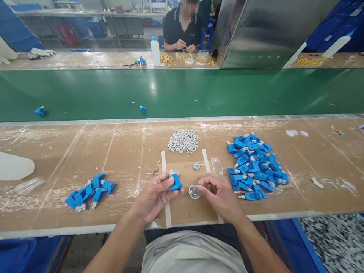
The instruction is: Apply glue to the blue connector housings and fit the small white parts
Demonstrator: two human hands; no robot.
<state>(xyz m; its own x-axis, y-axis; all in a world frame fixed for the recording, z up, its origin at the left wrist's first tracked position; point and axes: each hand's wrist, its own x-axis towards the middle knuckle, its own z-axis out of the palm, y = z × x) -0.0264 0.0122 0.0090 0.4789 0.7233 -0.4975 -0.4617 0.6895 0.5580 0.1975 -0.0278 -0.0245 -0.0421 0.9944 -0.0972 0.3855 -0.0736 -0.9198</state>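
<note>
In my left hand point(159, 191) is a small blue plastic part point(175, 182) with a white tip, gripped between thumb and fingers above the cardboard mat. My right hand point(216, 193) is closed in a pinch at the rim of a small round clear dish point(194, 192); whatever its fingertips hold is hidden. Beyond the dish, a pale blue blob point(196, 166) with a thin stick lies on the cardboard mat point(182, 212). A heap of small grey-white pieces point(183, 141) sits past the mat.
A large pile of blue parts point(254, 167) lies at right, a smaller group point(89, 191) at left. Behind the table runs a green conveyor belt point(182, 91) carrying two blue parts. Across it, a person point(183, 28) works near a white bottle point(155, 51). Another white container point(15, 167) lies far left.
</note>
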